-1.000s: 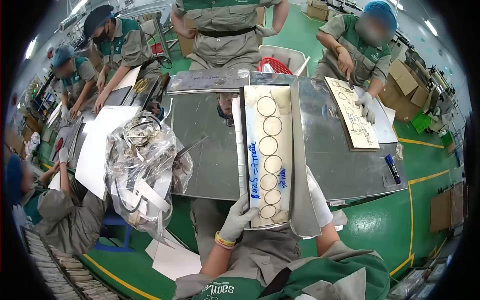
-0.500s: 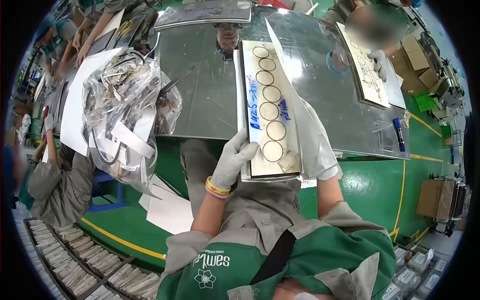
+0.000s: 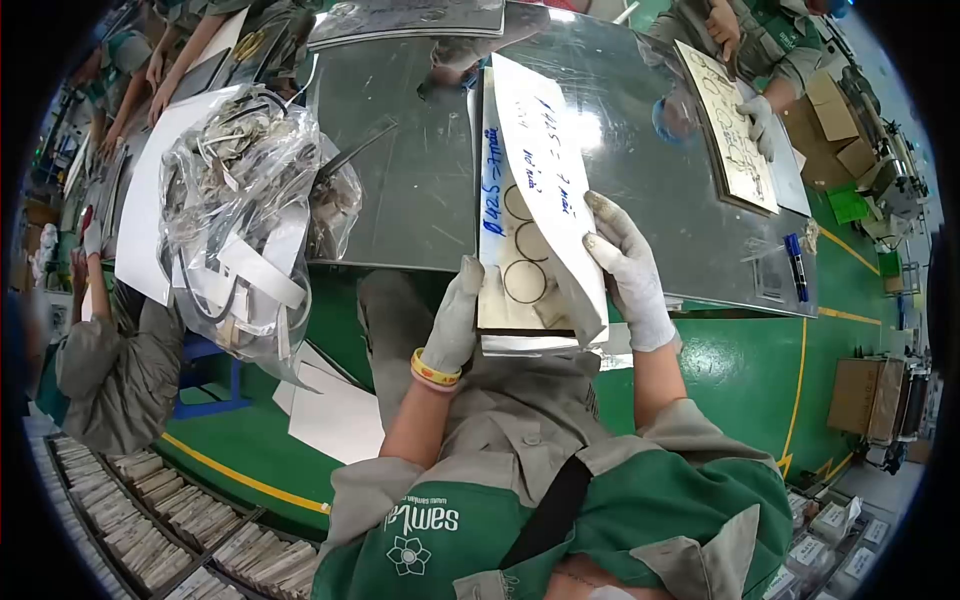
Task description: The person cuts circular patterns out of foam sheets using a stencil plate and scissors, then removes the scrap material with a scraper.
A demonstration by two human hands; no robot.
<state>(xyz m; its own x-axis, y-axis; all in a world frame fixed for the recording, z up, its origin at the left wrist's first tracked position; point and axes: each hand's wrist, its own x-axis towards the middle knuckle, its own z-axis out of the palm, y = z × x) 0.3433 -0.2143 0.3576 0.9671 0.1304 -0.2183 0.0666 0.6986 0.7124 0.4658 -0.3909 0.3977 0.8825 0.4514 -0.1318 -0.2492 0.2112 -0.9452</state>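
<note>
My left hand (image 3: pixel 455 322), in a grey glove, grips the near left edge of a long beige board (image 3: pixel 515 270) with ring outlines and blue handwriting. The board leans from my lap onto the edge of the metal table (image 3: pixel 410 190). My right hand (image 3: pixel 628 270), also gloved, holds a white sheet (image 3: pixel 545 170) with blue writing. The sheet is folded over the board and covers most of its rings. Two rings still show near the board's lower end.
A clear plastic bag (image 3: pixel 245 220) full of strips and rings sits at the table's left. Across the table another person's gloved hand (image 3: pixel 760 120) rests on a similar board (image 3: pixel 728 125). A blue marker (image 3: pixel 797 268) lies at the right edge. White sheets (image 3: pixel 335 410) lie on the green floor.
My right hand has come from behind the board and swung the white sheet over its front, covering the upper rings. The view tilted down over the second.
</note>
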